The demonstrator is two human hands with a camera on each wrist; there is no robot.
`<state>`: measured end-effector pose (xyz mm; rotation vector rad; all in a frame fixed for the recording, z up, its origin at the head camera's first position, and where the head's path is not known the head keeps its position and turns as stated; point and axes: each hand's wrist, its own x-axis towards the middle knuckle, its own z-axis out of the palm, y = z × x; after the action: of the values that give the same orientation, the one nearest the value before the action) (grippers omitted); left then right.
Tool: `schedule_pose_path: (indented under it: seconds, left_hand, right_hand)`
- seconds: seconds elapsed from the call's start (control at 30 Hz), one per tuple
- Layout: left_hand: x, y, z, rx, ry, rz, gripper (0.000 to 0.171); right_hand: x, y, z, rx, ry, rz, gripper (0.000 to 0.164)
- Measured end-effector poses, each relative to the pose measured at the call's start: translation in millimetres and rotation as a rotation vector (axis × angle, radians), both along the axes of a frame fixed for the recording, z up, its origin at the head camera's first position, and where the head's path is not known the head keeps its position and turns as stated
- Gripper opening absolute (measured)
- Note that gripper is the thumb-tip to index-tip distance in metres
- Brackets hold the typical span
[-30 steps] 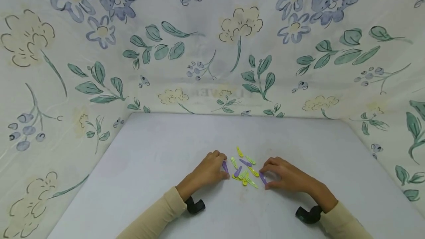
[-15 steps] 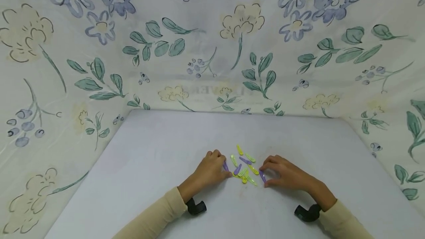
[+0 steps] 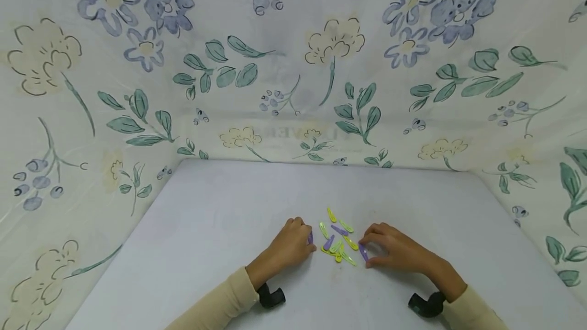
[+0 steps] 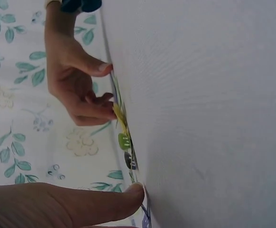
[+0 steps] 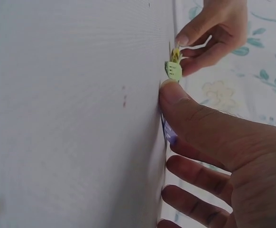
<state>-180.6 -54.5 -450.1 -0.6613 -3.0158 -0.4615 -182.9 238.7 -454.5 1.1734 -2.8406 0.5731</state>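
Two hands are flanking a small pile of hair clips (image 3: pixel 337 241) near the table's (image 3: pixel 206 228) front — left hand (image 3: pixel 286 246) and right hand (image 3: pixel 396 251) each pinching a purple clip (image 3: pixel 364 252) against the surface, seemingly to separate it.

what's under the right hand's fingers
A purple hair clip lies on the white table, pinched by the right hand; the part under the thumb is covered. The wrist view shows only a purple sliver.

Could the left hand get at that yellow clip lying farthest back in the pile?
Probably yes. The left hand rests beside the pile, and the far yellow clip lies alone on bare table, with nothing between them.
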Motion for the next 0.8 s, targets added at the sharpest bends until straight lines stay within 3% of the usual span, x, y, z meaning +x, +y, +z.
schedule_pose_path:
  seconds: [0.3, 0.4, 0.6, 0.8]
  left_hand:
    - [-12.6, -14.3, 0.1, 0.062, -0.098, -0.062, 0.043]
    - [-16.3, -18.6, -0.1, 0.03, -0.09, -0.107, 0.043]
    - [-16.8, -26.3, -1.3, -0.005, -0.058, -0.111, 0.043]
    - [-23.4, -21.0, -1.6, 0.0, -0.082, -0.177, 0.046]
  right_hand:
    - [1.0, -0.3, -3.0, -0.018, 0.059, 0.02, 0.041]
    - [0.3, -2.0, -4.0, -0.015, 0.06, 0.018, 0.042]
    - [-2.2, -9.8, -4.1, 0.005, 0.058, 0.029, 0.043]
    - [2.3, -3.2, 0.7, 0.042, 0.052, -0.001, 0.042]
